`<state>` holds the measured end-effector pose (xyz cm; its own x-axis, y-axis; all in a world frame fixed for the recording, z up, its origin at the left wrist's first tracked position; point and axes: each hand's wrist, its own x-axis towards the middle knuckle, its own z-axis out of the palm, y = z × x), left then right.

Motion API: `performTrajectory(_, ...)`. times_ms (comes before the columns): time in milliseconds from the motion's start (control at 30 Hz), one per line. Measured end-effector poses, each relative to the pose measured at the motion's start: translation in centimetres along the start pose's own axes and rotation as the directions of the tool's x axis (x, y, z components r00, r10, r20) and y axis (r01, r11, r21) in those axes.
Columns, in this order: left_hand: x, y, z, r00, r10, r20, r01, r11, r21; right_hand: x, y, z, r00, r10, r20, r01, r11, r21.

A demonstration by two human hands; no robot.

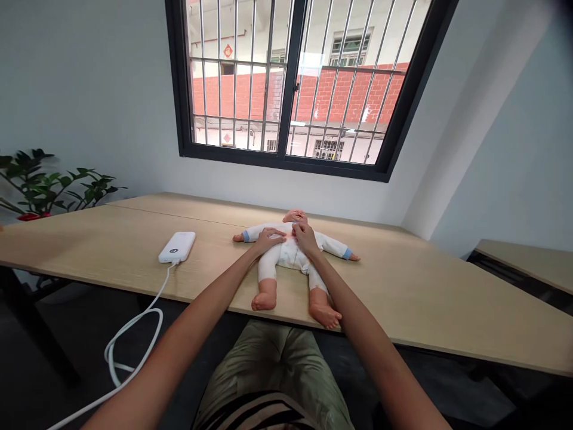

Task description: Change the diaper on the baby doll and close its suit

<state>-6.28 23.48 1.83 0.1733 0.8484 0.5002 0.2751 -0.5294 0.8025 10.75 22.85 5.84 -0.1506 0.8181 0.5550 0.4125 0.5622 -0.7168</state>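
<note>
A baby doll (293, 258) in white clothes with blue cuffs lies on its back on the table, arms spread and bare feet toward me. My left hand (270, 240) rests on the doll's chest from the left, its fingers stretched out toward the middle. Close beside it, my right hand (305, 238) has its fingers bent and pinched together at the upper front of the clothes, just below the doll's head (295, 215). The fingertips partly hide the cloth they grip. A reddish patch shows on the chest between both hands.
On the left of the wooden table (403, 286) lies a white power bank (177, 246), its white cable (156, 310) hanging over the front edge. A leafy plant (49, 188) stands at far left. Behind the table is a barred window (286, 83); another table (528, 260) stands at right.
</note>
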Motion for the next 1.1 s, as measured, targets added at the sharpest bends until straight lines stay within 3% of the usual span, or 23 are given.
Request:
performTrajectory(67, -0.2, 0.3, -0.2, 1.000, -0.016, -0.007, 0.016, 1.000, 0.001, -0.3, -0.4, 0.1, 0.998, 0.042, -0.039, -0.042, 0.999, -0.004)
performTrajectory(233, -0.5, 1.8, -2.0, 0.970, -0.172, -0.170, 0.188, 0.979, 0.082, -0.6, -0.9, 0.2, 0.996, 0.079, -0.044, -0.078, 0.997, 0.022)
performTrajectory(400, -0.3, 2.9, -4.5, 0.952, -0.300, -0.065, 0.307, 0.923, 0.231, -0.6, -0.7, 0.3, 1.000, 0.018, -0.013, -0.018, 1.000, 0.015)
performTrajectory(567, -1.2, 3.4, -6.5, 0.910, -0.414, -0.030, 0.404, 0.867, 0.291, -0.7, -0.5, 0.6, 0.962, -0.189, 0.196, 0.208, 0.975, -0.081)
performTrajectory(667, -2.1, 3.7, -6.6, 0.899, -0.435, -0.042, 0.427, 0.855, 0.294, -0.6, -0.5, 0.8, 0.939, -0.222, 0.261, 0.272, 0.947, -0.171)
performTrajectory(900, -3.0, 4.5, -5.8, 0.906, -0.418, -0.068, 0.415, 0.843, 0.342, -0.6, -0.5, 1.0, 0.954, -0.177, 0.241, 0.224, 0.957, -0.184)
performTrajectory(1100, -2.1, 5.0, -6.0, 0.844, -0.535, -0.021, 0.472, 0.726, 0.500, -0.2, -0.1, 1.0, 0.942, -0.212, 0.261, 0.269, 0.940, -0.208)
